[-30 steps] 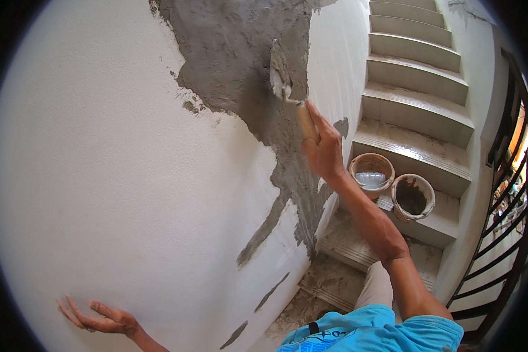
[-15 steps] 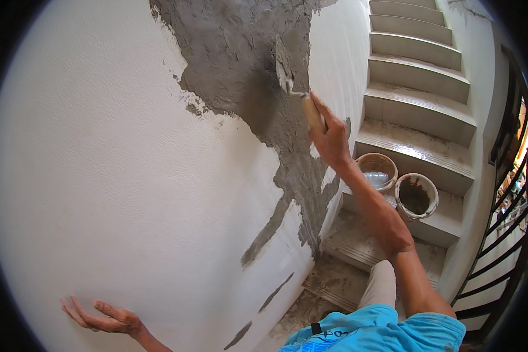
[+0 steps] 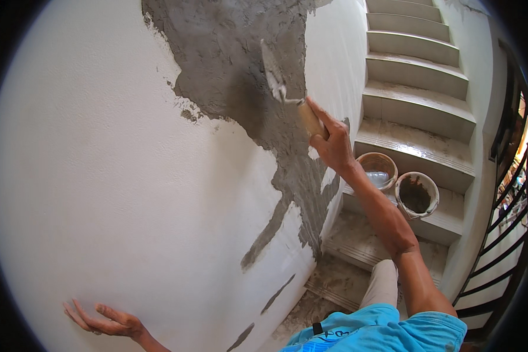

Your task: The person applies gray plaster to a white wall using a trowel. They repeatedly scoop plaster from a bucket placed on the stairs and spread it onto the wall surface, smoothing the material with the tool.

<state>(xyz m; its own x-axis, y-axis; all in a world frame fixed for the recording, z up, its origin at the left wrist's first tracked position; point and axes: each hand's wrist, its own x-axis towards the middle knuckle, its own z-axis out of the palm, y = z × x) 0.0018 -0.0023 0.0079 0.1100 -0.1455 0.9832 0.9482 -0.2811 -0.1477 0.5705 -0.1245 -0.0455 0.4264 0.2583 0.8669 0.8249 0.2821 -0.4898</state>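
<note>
A wooden-handled trowel (image 3: pixel 274 76) is gripped in my right hand (image 3: pixel 333 139), its narrow metal blade pointing up along the wall. The blade lies over a broad patch of wet grey mortar (image 3: pixel 229 53) that narrows down toward the stairs. Whether the blade's whole face touches the mortar, I cannot tell. At the lower left, my left hand (image 3: pixel 108 321) holds nothing; its fingers are spread beside the white wall (image 3: pixel 129 193). Thin grey smears mark the wall below the main patch.
Two buckets stand on a stair tread right of my forearm: a brownish one (image 3: pixel 391 161) with something clear inside, and a pale one (image 3: pixel 433 188) with grey mortar in it. Tiled stairs (image 3: pixel 416 102) climb away at the right, bordered by a dark metal railing (image 3: pixel 501 252).
The trowel blade has moved a little to the left across the mortar and tilted further left, my right hand turning with it. My left hand has barely shifted.
</note>
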